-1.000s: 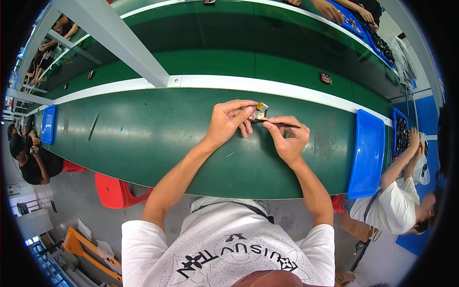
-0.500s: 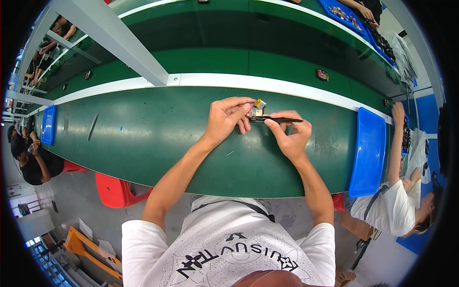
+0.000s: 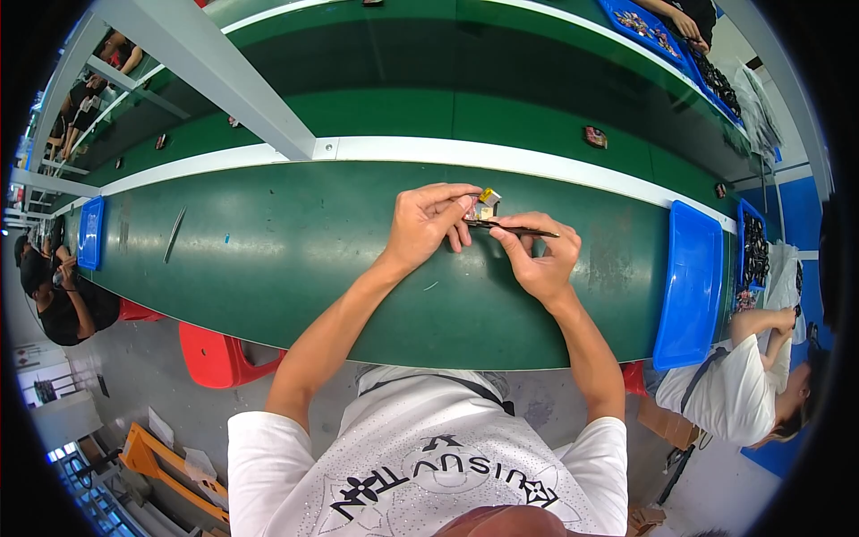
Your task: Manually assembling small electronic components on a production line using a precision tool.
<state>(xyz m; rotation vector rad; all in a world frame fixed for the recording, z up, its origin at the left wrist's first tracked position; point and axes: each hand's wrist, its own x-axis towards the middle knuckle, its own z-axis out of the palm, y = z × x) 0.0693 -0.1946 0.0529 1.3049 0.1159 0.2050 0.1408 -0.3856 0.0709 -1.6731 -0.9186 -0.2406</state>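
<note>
You are pinching a small yellow-topped part in your left hand at the upper centre, just above the green surface, while your right hand is gripping thin tweezers against it. This looks like mid-assembly; next calls for steady, fine tip placement.

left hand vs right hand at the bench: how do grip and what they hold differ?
The left hand pinches a small yellow-topped part at its fingertips; the right hand grips thin dark tweezers like a pen. The left hand's fingers curl over the part; the right hand's tool lies nearly level, tip toward the part. Both hover over the green bench.
</note>
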